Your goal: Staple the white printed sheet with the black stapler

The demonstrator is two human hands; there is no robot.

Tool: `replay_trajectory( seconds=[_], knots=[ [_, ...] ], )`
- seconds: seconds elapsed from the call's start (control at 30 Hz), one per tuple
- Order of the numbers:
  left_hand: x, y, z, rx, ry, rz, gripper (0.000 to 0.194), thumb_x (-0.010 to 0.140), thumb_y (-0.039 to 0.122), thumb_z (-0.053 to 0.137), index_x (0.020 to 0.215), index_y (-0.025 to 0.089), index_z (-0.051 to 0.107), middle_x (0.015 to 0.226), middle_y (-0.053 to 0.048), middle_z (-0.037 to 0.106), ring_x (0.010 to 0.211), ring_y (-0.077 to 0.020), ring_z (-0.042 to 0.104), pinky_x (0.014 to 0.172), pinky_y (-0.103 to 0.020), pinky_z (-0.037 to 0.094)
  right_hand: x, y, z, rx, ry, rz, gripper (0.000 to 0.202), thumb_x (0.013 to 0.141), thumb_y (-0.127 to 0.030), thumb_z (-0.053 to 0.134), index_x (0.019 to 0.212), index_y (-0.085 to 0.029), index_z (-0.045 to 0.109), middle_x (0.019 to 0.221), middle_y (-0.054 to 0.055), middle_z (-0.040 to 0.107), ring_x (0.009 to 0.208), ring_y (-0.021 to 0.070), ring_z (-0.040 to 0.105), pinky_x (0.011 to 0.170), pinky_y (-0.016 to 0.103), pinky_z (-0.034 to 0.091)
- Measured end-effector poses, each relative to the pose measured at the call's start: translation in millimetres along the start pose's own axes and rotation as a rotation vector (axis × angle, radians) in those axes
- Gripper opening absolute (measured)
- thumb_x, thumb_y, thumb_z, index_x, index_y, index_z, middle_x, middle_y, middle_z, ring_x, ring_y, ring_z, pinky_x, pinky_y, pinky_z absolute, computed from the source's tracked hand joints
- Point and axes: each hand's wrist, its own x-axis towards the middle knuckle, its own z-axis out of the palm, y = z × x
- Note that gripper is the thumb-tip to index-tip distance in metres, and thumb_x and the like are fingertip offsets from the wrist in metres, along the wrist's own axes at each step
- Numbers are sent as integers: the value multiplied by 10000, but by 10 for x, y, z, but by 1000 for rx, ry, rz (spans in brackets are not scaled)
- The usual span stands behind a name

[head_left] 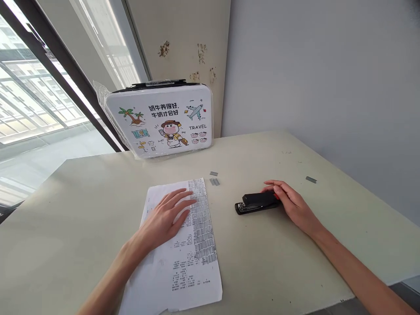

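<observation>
My left hand (166,218) lies flat with fingers spread on a printed sheet of paper (197,284). Dense rows of staples (203,223) run down the sheet's right-hand strip. To the right, a black stapler (257,202) rests on the table, its front end pointing left. My right hand (290,203) grips the rear of the stapler, thumb near a red patch; some of its fingers are hidden behind the stapler. Small strips of staples (214,181) lie just beyond the paper's upper right corner.
A white travel-print case (131,146) in clear plastic stands at the back of the pale table (262,271). Another staple strip (311,179) lies at the right. A grey wall (311,74) borders the table's right side, with a window (39,87) at the left.
</observation>
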Motion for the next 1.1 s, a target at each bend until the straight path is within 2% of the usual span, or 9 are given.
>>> replay_trajectory(
  seconds=[0.13, 0.3, 0.43, 0.5, 0.6, 0.67, 0.9, 1.0, 1.1],
  knots=[
    [318, 332, 54, -108, 32, 34, 243, 1075, 266, 499, 1252, 275, 665, 1332, -51, 688, 1305, -262, 602, 1094, -489, 516, 12, 38, 10, -38, 32, -21, 467, 1044, -638, 409, 1250, -290, 641, 1217, 67, 754, 1120, 255, 677, 1049, 414, 490],
    [786, 704, 351, -175, 43, 0, 251, 984, 370, 690, 1201, 243, 671, 1215, -66, 723, 1171, -281, 656, 1025, -488, 527, 28, 54, 16, -41, 41, -46, 468, 1041, -636, 413, 1229, -276, 646, 1165, 73, 764, 1097, 261, 692, 1045, 424, 492],
    [1034, 844, 605, -187, 41, -21, 241, 920, 405, 785, 1072, 231, 718, 1127, -64, 753, 1108, -298, 676, 981, -487, 527, 17, 20, 3, -64, 23, -45, 493, 1048, -646, 377, 1229, -277, 650, 1192, 75, 756, 1093, 260, 683, 986, 408, 515],
    [1079, 864, 664, -175, 58, -24, 187, 924, 387, 786, 986, 221, 726, 1067, -59, 764, 1051, -288, 687, 955, -477, 526, 2, -3, -6, -92, -37, -71, 466, 1017, -655, 461, 1229, -287, 652, 1212, 64, 744, 1061, 254, 677, 908, 379, 538],
    [1043, 843, 653, -166, 79, -22, 147, 972, 372, 726, 980, 225, 728, 1026, -55, 766, 1015, -278, 684, 919, -457, 528, -21, -40, -7, -154, -119, -129, 432, 922, -641, 651, 1184, -298, 661, 1141, 37, 742, 972, 239, 666, 827, 350, 548],
    [966, 796, 594, -166, 77, -18, 140, 984, 370, 704, 1003, 233, 727, 1036, -53, 762, 1022, -276, 678, 919, -450, 531, -33, -58, 6, -194, -115, -148, 411, 882, -624, 713, 1135, -304, 662, 1064, 20, 742, 918, 231, 656, 804, 348, 543],
    [711, 504, 271, -172, 13, 4, 249, 1007, 473, 650, 1128, 264, 710, 1155, -60, 737, 1099, -268, 671, 967, -429, 533, -33, -37, 53, -252, -82, -193, 408, 888, -646, 687, 1106, -305, 637, 1020, 43, 738, 862, 250, 648, 738, 375, 546],
    [808, 325, 207, -146, 67, -82, 290, 1042, 488, 571, 1163, 255, 694, 1148, -60, 742, 1085, -264, 673, 959, -425, 533, -32, -23, 56, -262, -85, -202, 416, 885, -654, 686, 1106, -307, 624, 1031, 46, 740, 858, 253, 650, 739, 385, 554],
    [1060, 110, 245, -24, 116, -184, 267, 1075, 360, 486, 1159, 229, 703, 1130, -76, 740, 1065, -274, 657, 948, -440, 520, -35, -16, 58, -266, -78, -212, 406, 887, -649, 685, 1103, -311, 622, 1025, 39, 742, 855, 249, 658, 744, 386, 564]
  ],
)
